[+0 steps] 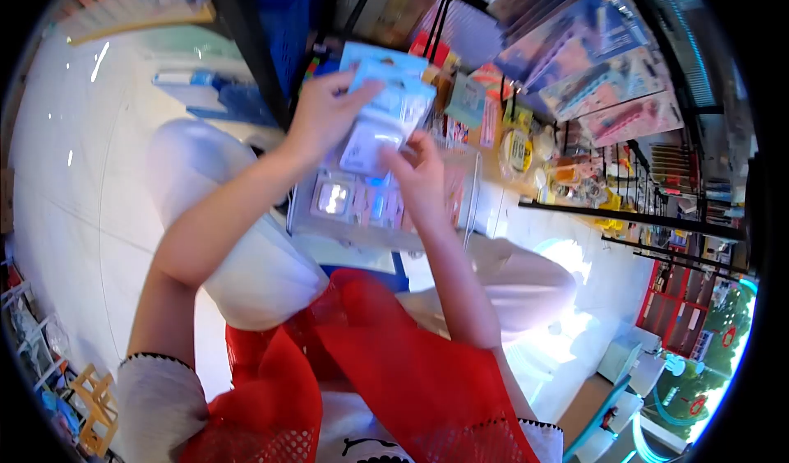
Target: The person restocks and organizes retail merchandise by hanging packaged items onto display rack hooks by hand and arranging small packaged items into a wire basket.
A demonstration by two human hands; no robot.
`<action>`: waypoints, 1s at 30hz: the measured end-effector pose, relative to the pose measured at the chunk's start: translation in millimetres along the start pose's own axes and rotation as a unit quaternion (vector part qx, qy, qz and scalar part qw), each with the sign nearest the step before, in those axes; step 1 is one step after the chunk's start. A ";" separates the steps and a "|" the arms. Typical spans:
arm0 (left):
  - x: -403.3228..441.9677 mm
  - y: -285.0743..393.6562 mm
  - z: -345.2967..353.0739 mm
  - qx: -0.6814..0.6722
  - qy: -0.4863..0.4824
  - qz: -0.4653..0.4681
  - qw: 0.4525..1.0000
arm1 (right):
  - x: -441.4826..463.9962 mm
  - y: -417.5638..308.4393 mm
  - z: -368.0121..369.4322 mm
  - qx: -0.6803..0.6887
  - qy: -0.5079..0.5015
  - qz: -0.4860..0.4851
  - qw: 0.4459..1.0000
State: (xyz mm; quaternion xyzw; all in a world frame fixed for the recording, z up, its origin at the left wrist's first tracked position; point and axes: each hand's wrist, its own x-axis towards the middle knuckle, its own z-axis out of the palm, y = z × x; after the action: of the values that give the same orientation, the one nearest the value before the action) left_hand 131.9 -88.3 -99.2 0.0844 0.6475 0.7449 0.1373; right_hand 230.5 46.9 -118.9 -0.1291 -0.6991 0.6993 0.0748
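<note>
Several light blue and white blister packs (374, 144) are held overlapping above a clear plastic bin. At their upper left edge, my left hand (327, 116) is closed, its thumb across the front of the packs. My right hand (421, 173) pinches the lower right edge of the front pack between thumb and fingers. Below them, the clear bin (370, 234) stands between my knees with more small packages (333, 198) inside. The print on the packs is too blurred to read.
Hanging blister packs (616, 85) fill a rack at the upper right. Small yellow and white goods (518, 150) sit on a shelf to the right. A black upright post (246, 43) and a blue panel (283, 27) stand at the upper left. Pale floor (90, 175) extends left.
</note>
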 end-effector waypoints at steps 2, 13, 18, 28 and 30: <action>2.9 6.0 2.1 0.131 0.035 0.131 0.982 | 3.2 3.6 -1.1 -0.111 0.016 -0.077 0.991; 24.4 65.1 -11.2 -0.071 0.163 0.173 0.969 | 26.2 -136.3 9.0 -0.013 0.098 -0.317 0.943; 26.0 65.3 -7.8 -0.063 0.163 0.192 0.966 | 63.6 -150.3 23.1 -0.124 0.103 -0.387 0.908; 26.4 66.2 -7.0 0.013 0.179 0.216 0.960 | 115.3 -160.5 44.6 -0.073 0.119 -0.325 0.935; 29.4 63.1 -7.0 -0.020 0.167 0.197 0.966 | 138.7 -165.8 46.1 -0.072 0.136 -0.327 0.932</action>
State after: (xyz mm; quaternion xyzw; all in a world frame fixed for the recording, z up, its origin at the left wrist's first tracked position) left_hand 95.8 -93.5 -39.5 0.0817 0.6169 0.7734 -0.1205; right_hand 72.3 44.1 35.4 0.0084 -0.7339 0.5601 0.3842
